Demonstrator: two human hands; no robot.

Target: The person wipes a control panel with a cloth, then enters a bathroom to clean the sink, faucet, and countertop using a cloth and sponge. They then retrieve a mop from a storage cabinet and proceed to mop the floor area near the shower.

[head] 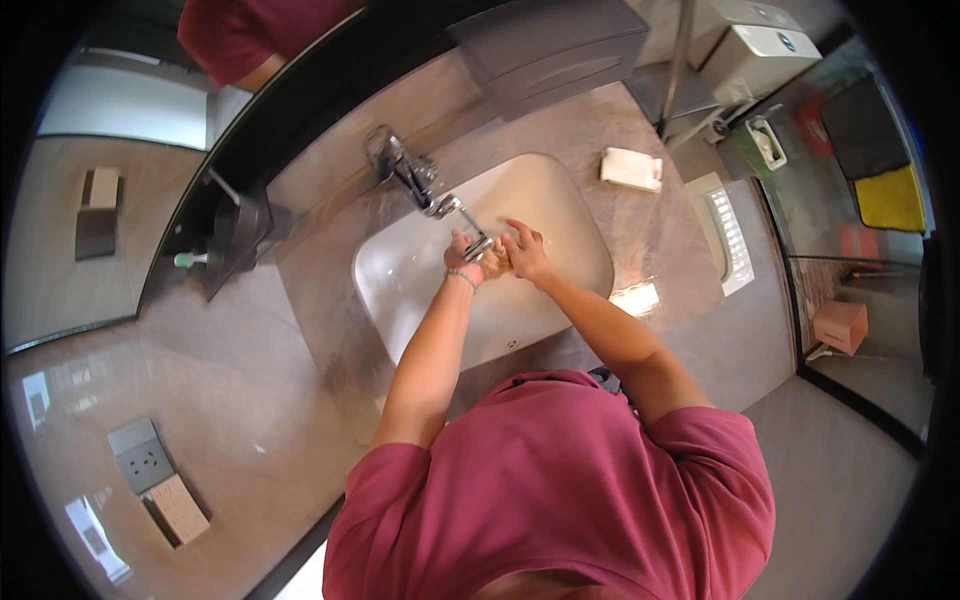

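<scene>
Both my hands are inside the white washbasin, below the chrome faucet with its jointed spout. A tan, crumpled-looking item, perhaps a sponge or cloth, lies between them. My left hand, with a beaded bracelet at the wrist, is partly hidden by the spout's end and touches the item's left side. My right hand is against its right side, thumb and fingers somewhat spread. Which hand bears the item cannot be told.
A folded white cloth or packet lies on the stone counter right of the basin. Behind the basin stands a grey box. A dark holder with a toothbrush is at the left, a wall socket lower left. A toilet stands at the right.
</scene>
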